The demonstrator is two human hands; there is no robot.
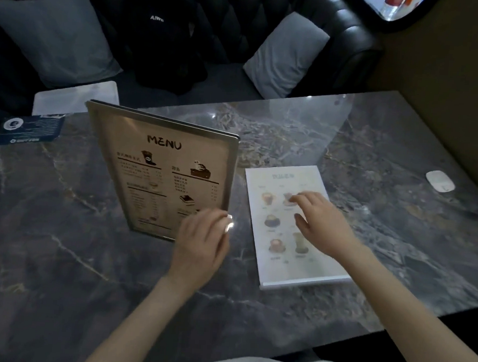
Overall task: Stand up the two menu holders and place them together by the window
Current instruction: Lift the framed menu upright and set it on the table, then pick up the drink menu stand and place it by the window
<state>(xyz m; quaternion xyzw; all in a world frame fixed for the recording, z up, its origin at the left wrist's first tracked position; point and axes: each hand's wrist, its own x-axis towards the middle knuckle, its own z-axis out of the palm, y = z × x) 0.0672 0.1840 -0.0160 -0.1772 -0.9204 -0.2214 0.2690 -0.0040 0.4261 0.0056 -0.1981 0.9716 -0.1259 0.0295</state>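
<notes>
**Standing one menu, reaching for the other**

Gripping the lower right corner of the upright brown menu holder (160, 173), the left hand (200, 243) steadies it on the marble table (61, 226). The right hand (322, 222), fingers spread, hovers over the white menu holder (280, 256) lying flat alongside.

Café or coffee-shop booth: a dark marble table (305, 129) carries an upright menu holder (163, 170) headed "MENU" with coffee and cake pictures, and a flat drinks menu (276, 188) beside it. Behind it sits a black tufted leather sofa (312, 9) with grey cushions (284, 55); a small blue card (31, 130) lies at the table's far left edge.
</notes>
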